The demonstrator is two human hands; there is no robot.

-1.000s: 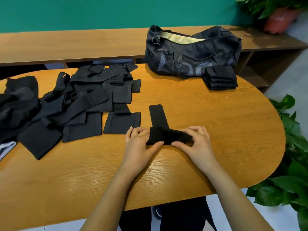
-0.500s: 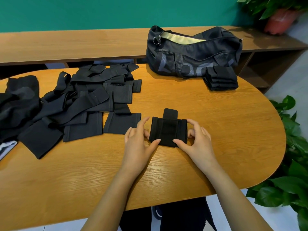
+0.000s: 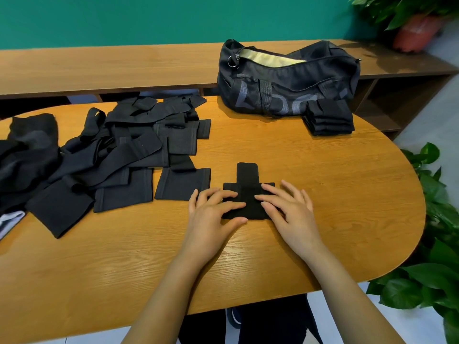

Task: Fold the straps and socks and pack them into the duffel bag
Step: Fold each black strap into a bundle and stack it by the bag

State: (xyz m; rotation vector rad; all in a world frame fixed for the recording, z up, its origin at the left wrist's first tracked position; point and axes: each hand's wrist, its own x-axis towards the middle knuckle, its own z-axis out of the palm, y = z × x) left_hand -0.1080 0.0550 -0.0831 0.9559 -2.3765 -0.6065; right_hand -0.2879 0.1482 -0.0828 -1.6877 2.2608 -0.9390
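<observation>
Black fabric strap (image 3: 249, 194), folded into a flat pad with one tab sticking out the far side, lies on the oval wooden table (image 3: 347, 194) near its front edge. Left hand (image 3: 211, 214) and right hand (image 3: 290, 209) press it flat, fingers straight, gripping nothing. Loose heap of black straps (image 3: 124, 150) to the left. Stack of folded black pieces (image 3: 327, 117) against the dark unzipped duffel bag (image 3: 285, 80) at the far side.

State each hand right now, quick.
Left hand: open, fingers flat, pressing the strap.
Right hand: open, fingers flat, pressing the strap too.
</observation>
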